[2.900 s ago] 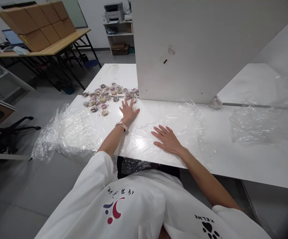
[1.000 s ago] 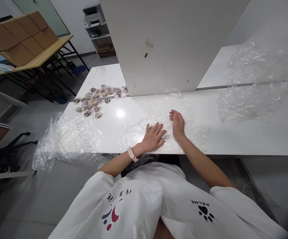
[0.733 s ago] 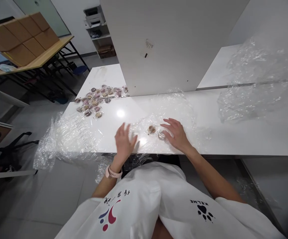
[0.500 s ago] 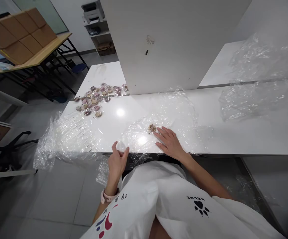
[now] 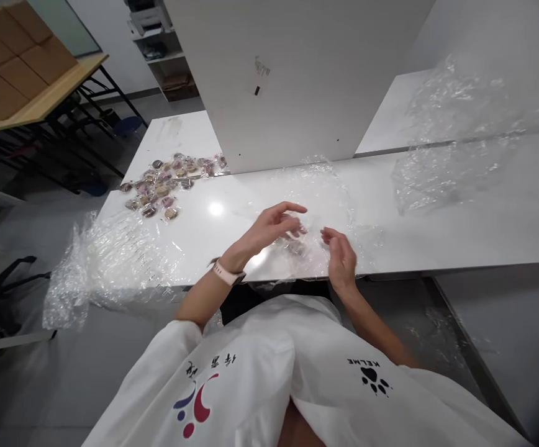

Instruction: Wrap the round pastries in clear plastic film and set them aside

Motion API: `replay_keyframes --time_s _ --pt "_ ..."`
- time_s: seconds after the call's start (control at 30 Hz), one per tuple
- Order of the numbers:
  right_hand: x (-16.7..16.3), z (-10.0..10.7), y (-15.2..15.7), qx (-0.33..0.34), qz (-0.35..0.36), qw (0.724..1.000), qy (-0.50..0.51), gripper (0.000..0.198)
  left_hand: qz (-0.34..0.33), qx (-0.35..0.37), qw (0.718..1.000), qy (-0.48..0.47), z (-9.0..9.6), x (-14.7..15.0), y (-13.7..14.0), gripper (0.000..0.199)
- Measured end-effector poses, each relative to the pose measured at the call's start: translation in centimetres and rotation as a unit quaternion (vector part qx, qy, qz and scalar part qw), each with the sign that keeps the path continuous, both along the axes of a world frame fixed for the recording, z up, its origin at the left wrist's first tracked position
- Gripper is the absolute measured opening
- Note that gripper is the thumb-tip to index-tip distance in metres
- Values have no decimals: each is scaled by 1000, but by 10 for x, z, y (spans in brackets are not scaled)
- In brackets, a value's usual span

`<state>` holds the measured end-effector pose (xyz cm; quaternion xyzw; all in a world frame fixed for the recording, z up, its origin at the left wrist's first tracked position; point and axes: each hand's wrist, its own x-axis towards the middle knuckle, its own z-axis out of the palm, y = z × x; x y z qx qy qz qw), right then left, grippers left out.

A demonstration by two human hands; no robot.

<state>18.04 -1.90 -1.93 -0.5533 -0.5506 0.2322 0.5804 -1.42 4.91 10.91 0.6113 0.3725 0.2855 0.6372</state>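
A clear sheet of plastic wrap [image 5: 313, 264] lies at the table's front edge, one side folded over a small brownish item [image 5: 295, 247] that shows dimly through it. My left hand [image 5: 272, 228] hovers above that folded part, index finger stretched out and the other fingers loosely bent and apart. To its right my right hand [image 5: 343, 257] is raised beside the wrap, its fingers slightly curved towards the left one. I see nothing held in either hand, though thin film at the fingertips would be hard to make out.
Several small wrapped pieces [image 5: 162, 186] are spread on the white table [image 5: 437, 242] at the left. A bubble-wrap heap [image 5: 115, 254] hangs over the front left edge. More clear plastic [image 5: 451, 174] lies at the right. A tall white panel [image 5: 292, 93] stands behind.
My left hand has moved up and right from the table edge, and the wrap's near side is now over the small item. My right hand has lifted off and shifted right.
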Motion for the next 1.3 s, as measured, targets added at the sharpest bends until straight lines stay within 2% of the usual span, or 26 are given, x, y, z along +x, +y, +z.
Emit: replay_keyframes --time_s 0.07,0.1,0.17,0.23,0.33,0.43,0.5,0.57,0.63,0.7,0.8,0.87,0.97,1.03,1.13,1.23,1.3 --pt "1 11 -19 67 -59 996 -30 27 -105 -32 994 26 -15 23 27 45" --pt "-1 17 -28 105 -50 991 -66 22 -151 -52 986 42 -26 34 38 51" --pt "-10 27 -42 168 25 976 -137 17 -205 -81 973 69 -47 52 57 63" --pt "-21 32 -47 190 104 959 -183 22 -221 -95 968 77 -65 65 69 72" --pt "-32 24 -37 133 132 946 -265 34 -188 -78 977 66 -74 66 77 73" --pt "-23 4 -19 35 103 924 -366 47 -146 5 988 59 -67 37 75 61" --pt "-9 -9 -11 2 101 915 -390 46 -182 64 978 75 -63 5 71 57" --pt "4 -19 -7 -1 111 915 -387 40 -240 107 957 120 -64 -29 63 67" --pt "12 -24 -5 8 108 923 -370 36 -256 150 941 163 -71 -55 55 79" --pt "15 -26 -4 15 97 933 -347 34 -224 202 935 188 -84 -67 47 77" --pt "17 -26 -3 9 74 947 -312 34 -126 268 932 208 -102 -65 37 51" --pt "24 -26 -3 -9 48 956 -288 40 -58 282 931 225 -109 -58 33 35" --pt "39 -23 -3 -75 3 967 -244 48 -8 231 940 252 -108 -49 31 25" --pt "47 -20 -2 -135 -7 967 -214 48 -9 179 947 266 -103 -45 33 30" --pt "51 -16 4 -196 4 963 -185 46 -18 139 946 293 -94 -37 39 31" --pt "47 -17 9 -212 -40 957 -195 44 -7 113 940 322 -88 -30 43 25" --pt "46 -19 9 -191 -84 955 -211 42 15 117 932 342 -86 -30 41 29"
